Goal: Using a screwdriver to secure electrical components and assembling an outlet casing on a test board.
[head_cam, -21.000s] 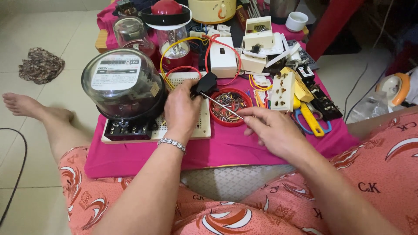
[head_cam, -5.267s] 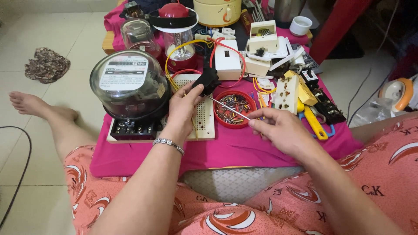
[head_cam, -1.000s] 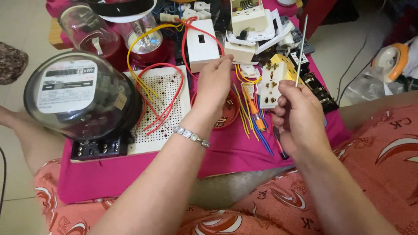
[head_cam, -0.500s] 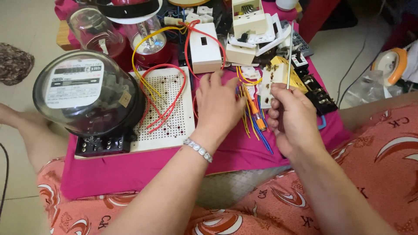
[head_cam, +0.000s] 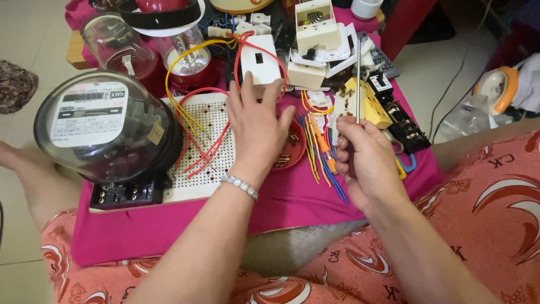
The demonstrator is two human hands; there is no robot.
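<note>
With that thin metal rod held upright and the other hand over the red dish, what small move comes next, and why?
Probably the left hand dips its fingers into the small red round dish to pick a part: it hovers right over it, while the right hand holds the thin metal rod upright, ready.

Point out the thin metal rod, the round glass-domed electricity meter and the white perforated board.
thin metal rod (head_cam: 358, 84), head view, middle of the shaft above the right hand.
round glass-domed electricity meter (head_cam: 101, 126), head view, centre of dome.
white perforated board (head_cam: 216, 121), head view, bare holed area.
</note>
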